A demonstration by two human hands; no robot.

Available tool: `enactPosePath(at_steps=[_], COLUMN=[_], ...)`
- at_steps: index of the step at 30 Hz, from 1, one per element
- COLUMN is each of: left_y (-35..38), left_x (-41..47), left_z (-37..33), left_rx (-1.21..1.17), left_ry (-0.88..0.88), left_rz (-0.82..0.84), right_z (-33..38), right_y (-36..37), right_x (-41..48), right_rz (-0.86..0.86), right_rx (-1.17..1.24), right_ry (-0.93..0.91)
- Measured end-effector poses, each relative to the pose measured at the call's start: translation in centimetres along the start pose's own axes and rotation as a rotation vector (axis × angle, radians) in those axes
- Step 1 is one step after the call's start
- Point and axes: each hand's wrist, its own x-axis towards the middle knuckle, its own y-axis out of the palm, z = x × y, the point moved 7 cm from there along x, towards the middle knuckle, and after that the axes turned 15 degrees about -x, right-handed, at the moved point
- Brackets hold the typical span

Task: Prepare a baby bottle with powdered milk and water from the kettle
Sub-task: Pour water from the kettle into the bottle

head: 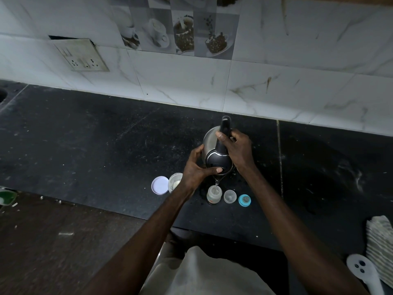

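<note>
The right hand (236,147) is clamped round the handle of the kettle (219,161), fingers wrapped tight. The left hand (195,169) cups its side, thumb across the lid. The kettle tips spout-down toward the person. Just below the left thumb, the open baby bottle (214,195) stands upright on the tabletop (106,145), catching a thin stream.
</note>
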Motion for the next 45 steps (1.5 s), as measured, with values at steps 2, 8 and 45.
enactPosePath(at_steps=[2, 8, 45], left_y=[0.12, 0.24, 0.12], left_x=[-0.01, -0.03, 0.5], left_z=[-0.07, -0.25, -0.04], left_rx=[-0.011, -0.027, -0.033], left_ry=[0.001, -0.002, 0.037], left_rz=[0.005, 0.003, 0.018], right_z=[0.11, -0.03, -0.46], right_y=[-0.06, -0.14, 0.47], right_x=[0.02, 0.11, 0.34], right_rz=[-0.003, -0.008, -0.003], right_rx=[0.005, 0.0, 0.071], right_ry=[-0.001, 0.008, -0.002])
